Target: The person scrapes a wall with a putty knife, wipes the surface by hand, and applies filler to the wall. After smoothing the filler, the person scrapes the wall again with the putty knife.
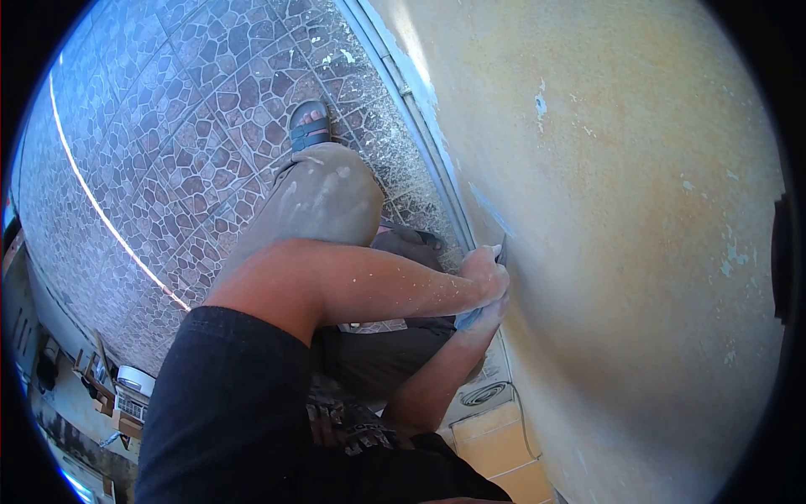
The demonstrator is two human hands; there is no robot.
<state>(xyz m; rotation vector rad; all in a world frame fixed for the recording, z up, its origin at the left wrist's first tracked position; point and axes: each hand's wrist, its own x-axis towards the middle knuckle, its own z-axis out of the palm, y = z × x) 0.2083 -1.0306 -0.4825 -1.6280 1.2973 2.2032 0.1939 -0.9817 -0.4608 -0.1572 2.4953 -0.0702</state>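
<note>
My left hand (484,274) is closed around a scraper, its thin dark blade (504,250) standing out past the fingers against the wall (621,252). Just below and pressed up to it, my right hand (494,312) is closed too, wrapped on the same tool, most of which the fingers hide. Whitish dust coats both hands. Something light blue (467,319) shows beside the right hand. A bare blue streak (491,210) runs in the wall's yellowish paint just above the blade.
Grey pipes (411,101) run along the wall's foot, over the stone-patterned floor (210,101) strewn with pale flakes. My bent knee (336,189) and sandalled foot (310,126) are near. A coiled cable (485,393) lies by orange tiles (495,445). Assorted items (130,395) stand lower left.
</note>
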